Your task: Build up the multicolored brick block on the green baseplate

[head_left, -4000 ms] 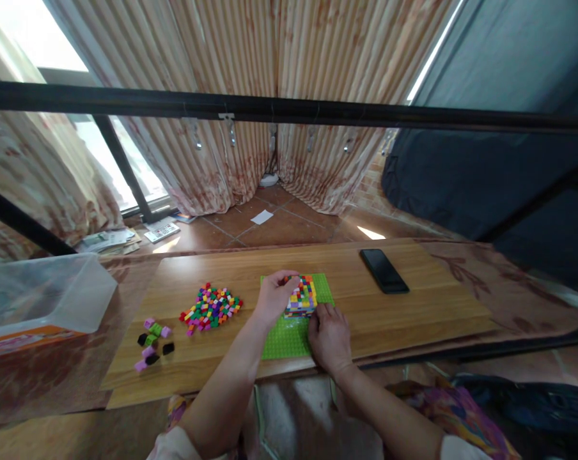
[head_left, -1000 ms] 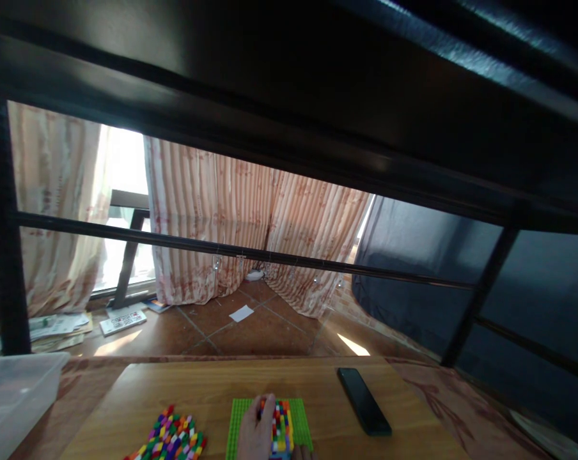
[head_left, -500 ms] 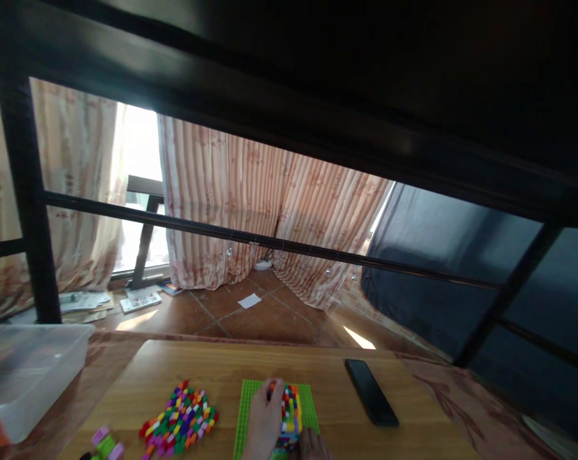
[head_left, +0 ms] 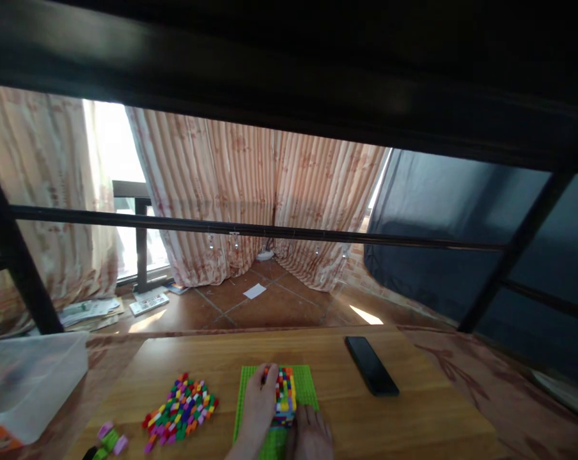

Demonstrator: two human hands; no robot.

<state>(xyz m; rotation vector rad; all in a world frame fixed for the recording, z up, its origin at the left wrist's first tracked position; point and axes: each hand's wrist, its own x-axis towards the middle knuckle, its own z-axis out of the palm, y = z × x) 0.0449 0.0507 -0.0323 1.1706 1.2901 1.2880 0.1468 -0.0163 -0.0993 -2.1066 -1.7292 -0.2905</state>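
Observation:
A green baseplate [head_left: 303, 386] lies on the wooden board [head_left: 404, 421] at the bottom of the view. On it stands a block of many-coloured small bricks [head_left: 285, 396]. My left hand [head_left: 257, 409] rests against the block's left side, fingers curled onto its top edge. My right hand [head_left: 310, 436] lies at the block's near side, touching it; its fingertips are hidden behind the block. Only the backs of both hands show, cut by the frame's bottom edge.
A heap of loose coloured bricks [head_left: 179, 412] lies left of the plate, with a few larger pink and green ones [head_left: 110, 439] further left. A black phone [head_left: 371, 374] lies to the right. A clear plastic bin [head_left: 27, 383] stands at far left. Dark bars [head_left: 250, 229] cross overhead.
The view rose sharply from the board four seconds ago and has now dipped a little, showing more of my hands. Both hands stay on the brick block.

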